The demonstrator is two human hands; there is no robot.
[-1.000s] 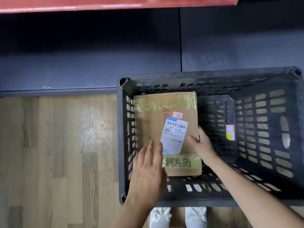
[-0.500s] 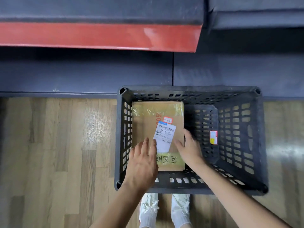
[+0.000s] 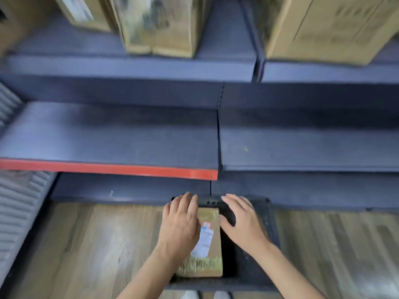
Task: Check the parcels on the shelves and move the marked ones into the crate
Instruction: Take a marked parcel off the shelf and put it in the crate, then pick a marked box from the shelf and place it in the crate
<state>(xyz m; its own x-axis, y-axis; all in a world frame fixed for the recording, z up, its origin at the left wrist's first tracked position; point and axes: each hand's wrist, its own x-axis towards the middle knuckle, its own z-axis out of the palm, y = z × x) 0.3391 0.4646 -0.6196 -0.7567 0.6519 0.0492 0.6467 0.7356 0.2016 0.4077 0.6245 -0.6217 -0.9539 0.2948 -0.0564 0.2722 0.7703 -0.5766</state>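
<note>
Dark blue metal shelves (image 3: 108,134) are rising above the wooden floor (image 3: 86,244). Both grips, left hand (image 3: 180,223) and right hand (image 3: 241,223), are hovering released over the taped brown cardboard parcel (image 3: 207,264) lying in the dark slotted plastic crate (image 3: 267,234); best lifting clear before reaching upward.

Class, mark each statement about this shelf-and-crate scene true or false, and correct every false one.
1. The brown cardboard parcel with a white label lies inside the dark plastic crate. True.
2. The left hand grips the parcel. False: both hands are open above the crate and hold nothing.
3. The red-edged grey shelf bears several boxes. False: no boxes show on it; the cardboard boxes stand on the shelf above.
4. The crate stands on a wooden floor. True.
5. The right hand holds nothing. True.
</note>
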